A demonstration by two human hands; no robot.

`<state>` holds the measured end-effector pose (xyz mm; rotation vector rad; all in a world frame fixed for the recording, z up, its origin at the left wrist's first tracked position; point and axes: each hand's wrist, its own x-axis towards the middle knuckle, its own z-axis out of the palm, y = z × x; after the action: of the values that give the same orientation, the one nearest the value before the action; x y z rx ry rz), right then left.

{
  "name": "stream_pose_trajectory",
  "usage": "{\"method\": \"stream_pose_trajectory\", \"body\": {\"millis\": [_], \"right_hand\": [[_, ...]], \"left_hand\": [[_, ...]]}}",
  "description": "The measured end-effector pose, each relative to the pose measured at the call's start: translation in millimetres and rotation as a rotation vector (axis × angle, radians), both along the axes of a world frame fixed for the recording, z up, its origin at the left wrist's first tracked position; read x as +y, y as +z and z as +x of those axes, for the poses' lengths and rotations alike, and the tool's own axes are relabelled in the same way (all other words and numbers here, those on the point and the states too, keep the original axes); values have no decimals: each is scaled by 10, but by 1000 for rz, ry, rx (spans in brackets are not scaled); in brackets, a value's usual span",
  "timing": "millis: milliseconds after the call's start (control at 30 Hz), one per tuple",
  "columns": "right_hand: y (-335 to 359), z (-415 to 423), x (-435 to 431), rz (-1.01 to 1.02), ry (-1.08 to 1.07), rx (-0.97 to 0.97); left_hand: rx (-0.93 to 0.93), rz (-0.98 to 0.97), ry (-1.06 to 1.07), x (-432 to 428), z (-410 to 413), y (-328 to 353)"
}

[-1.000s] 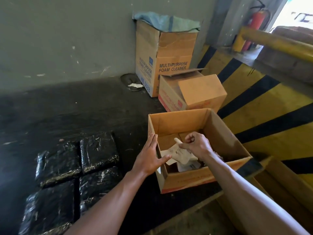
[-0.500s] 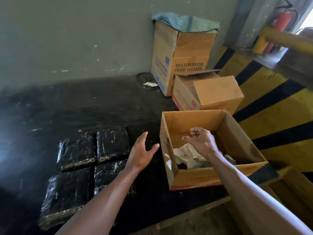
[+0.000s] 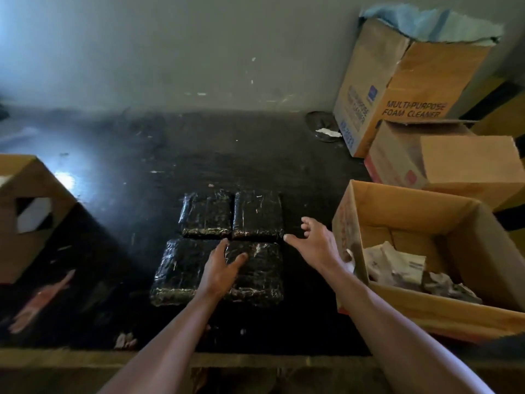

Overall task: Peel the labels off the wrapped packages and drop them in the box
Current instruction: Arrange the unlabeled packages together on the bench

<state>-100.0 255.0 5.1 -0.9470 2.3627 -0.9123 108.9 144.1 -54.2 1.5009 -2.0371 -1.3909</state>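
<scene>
- Packages [image 3: 257, 216] wrapped in glossy black film lie flat on the dark worktop [image 3: 127, 172] as a two-by-two block, edges touching; no label shows on their upper faces.
- The left hand [image 3: 220, 268] rests palm-down with fingers spread over the seam between the two near packages, gripping nothing.
- The right hand [image 3: 315, 241] hangs empty just right of the block, fingers loosely splayed, between the packages and the open box [image 3: 355, 220].
- Crumpled pale labels [image 3: 397, 265] lie inside that open box, which stands at the right of the worktop.
- Behind it sits a lower carton [image 3: 466, 163] with a loose flap, and behind that a tall carton [image 3: 420, 81] against the grey wall [image 3: 199, 52], topped with blue cloth [image 3: 426, 24].
- A small round dish [image 3: 321, 125] holding a white scrap sits by the tall carton's foot.
- Another carton [image 3: 20, 211] with a cut-out hand hole stands at the left edge.
- Half a second ago the right hand was over the open box and the left hand hovered beside it; both are now out by the packages, and the view has swung left.
- Readable print on the tall carton: "MULTI-PURPOSE FOAM CLEANER"; the other printing is too blurred to read.
</scene>
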Motion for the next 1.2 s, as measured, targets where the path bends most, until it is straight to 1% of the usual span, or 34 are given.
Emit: {"method": "stream_pose_trajectory", "body": {"millis": [100,167,233,367,500,567,700,867,967,1200], "right_hand": [[-359,248,-38,86,33,-115],[-571,371,-28,146,35,-181],[-755,479,10,174,24,-206],[-972,650,86,188,45,-227],[-1057,693,116,153,41,-252],[-1074,693,134,130,28,-275],[-1042,694,184,98,12,-283],[-793,575,183,6,31,-214],[-554,413,-10,-39,44,-174],[-179,-28,-683,-34,39,-97]], "left_hand": [[31,92,23,156,116,-33],[34,118,43,215,150,-123],[21,123,50,262,182,-169],[-16,120,15,273,187,-245],[-27,118,-18,251,152,-303],[-24,88,0,257,152,-318],[-4,99,38,286,160,-340],[43,81,82,264,107,-208],[77,25,80,43,-37,-14],[101,-43,47,-692,-461,319]]}}
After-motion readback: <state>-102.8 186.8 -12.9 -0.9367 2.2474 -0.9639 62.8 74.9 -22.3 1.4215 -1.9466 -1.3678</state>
